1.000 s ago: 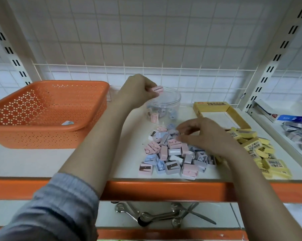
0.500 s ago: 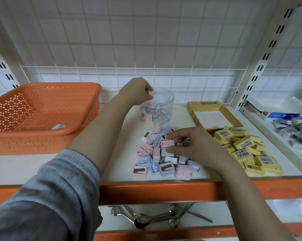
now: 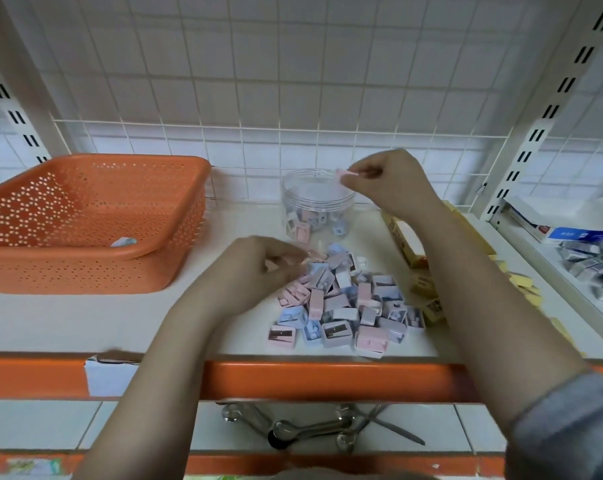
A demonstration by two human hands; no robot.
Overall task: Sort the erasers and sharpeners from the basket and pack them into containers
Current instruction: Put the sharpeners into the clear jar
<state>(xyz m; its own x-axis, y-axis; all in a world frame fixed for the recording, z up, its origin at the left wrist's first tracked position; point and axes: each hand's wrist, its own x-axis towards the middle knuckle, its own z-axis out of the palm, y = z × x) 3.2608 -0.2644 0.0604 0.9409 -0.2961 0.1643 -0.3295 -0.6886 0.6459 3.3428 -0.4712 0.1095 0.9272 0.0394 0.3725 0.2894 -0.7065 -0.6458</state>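
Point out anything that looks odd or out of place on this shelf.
One small pale item lies alone in the orange basket, apart from the sharpener pile. The label on the shelf edge looks torn.

An orange basket (image 3: 95,216) pierced all over with small holes sits at the left of the frame. At centre, the sharpeners (image 3: 345,306) lie in pastel pink, pale blue and white. The jar (image 3: 315,202) behind them is clear. Yellow erasers (image 3: 428,289) with black-and-white labels show at the right. The shelf edge (image 3: 293,379) is orange, the shelf top white, the wall white-tiled behind a white wire grid.
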